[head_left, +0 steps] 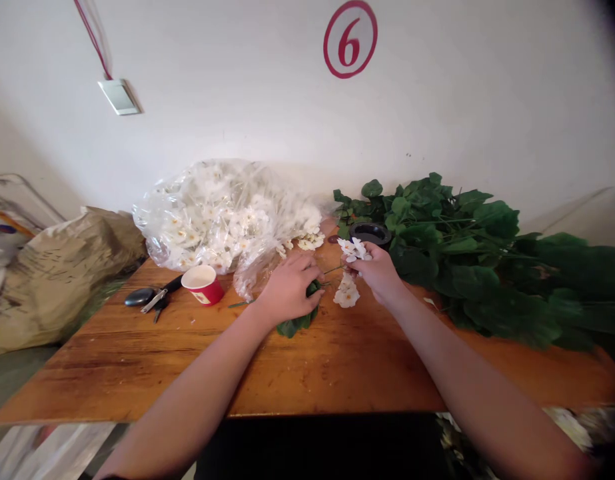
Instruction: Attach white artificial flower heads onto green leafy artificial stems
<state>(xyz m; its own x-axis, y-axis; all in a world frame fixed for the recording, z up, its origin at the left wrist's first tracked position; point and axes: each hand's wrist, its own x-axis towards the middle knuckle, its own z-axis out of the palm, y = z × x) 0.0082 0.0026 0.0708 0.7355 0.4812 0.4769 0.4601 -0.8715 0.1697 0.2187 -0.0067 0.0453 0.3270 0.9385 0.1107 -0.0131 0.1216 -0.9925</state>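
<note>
My left hand point(290, 285) is closed over a sprig of green leaves point(296, 325) just above the wooden table. The leaves poke out below the palm, and a thin stem point(333, 270) runs from there toward the other hand. Pinched in the fingers of my right hand point(378, 270) are white artificial flowers point(353, 249). Another white blossom cluster point(346, 291) hangs or lies just below those fingers; which of the two I cannot tell.
A clear plastic bag of white flowers point(212, 213) sits at the back. Left of my hands are a red-and-white paper cup point(203, 285) and key-like items point(152, 298). A black round dish point(370, 233) and a heap of green leaves point(467, 260) lie right on the wooden table point(337, 373).
</note>
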